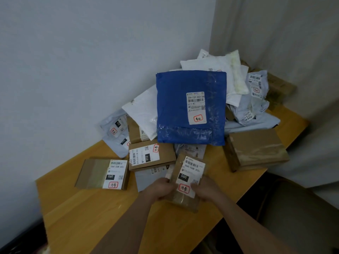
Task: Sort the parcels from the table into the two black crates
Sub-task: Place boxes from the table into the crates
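1. A small cardboard box [185, 182] labelled 060 is gripped at its sides by the left hand [161, 187] and right hand [205, 191], above the wooden table [91, 217] near its front edge.
2. The label should be kept facing up and read before a crate is chosen; no crate is visible.

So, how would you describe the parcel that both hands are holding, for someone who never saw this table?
On the wooden table, look at the near edge of the parcel heap, below the big blue bag. The small brown box is gripped by the left hand and right hand. Alone among its neighbours, it is lifted and tilted.
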`<act>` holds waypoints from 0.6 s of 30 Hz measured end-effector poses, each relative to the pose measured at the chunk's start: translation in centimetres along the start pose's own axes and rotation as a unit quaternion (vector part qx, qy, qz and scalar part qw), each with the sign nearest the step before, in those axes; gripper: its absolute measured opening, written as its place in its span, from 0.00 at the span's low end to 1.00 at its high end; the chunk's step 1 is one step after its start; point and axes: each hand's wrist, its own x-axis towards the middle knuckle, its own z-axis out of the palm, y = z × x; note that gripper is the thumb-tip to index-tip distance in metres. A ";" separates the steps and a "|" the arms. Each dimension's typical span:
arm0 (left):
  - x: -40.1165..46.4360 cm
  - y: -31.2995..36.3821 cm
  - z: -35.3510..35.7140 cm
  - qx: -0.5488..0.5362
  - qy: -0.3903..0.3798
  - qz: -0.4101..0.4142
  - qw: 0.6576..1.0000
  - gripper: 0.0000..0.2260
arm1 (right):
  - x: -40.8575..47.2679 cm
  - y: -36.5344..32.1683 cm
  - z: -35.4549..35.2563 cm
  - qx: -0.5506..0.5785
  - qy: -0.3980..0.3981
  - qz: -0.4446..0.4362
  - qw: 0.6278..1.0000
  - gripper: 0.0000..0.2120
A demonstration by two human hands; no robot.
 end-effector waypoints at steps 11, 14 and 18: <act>-3.6 -6.3 -0.6 -0.148 -0.012 -0.043 0.988 0.08 | -3.7 -1.9 3.8 0.018 -0.107 0.090 0.990 0.24; -4.6 -7.5 -0.9 -0.162 -0.009 -0.063 0.985 0.11 | -4.2 -2.7 4.0 0.024 -0.137 0.088 0.986 0.27; -6.1 -8.9 -0.4 -0.197 -0.008 -0.089 0.976 0.14 | -4.0 -3.1 3.6 -0.004 -0.177 0.062 0.982 0.31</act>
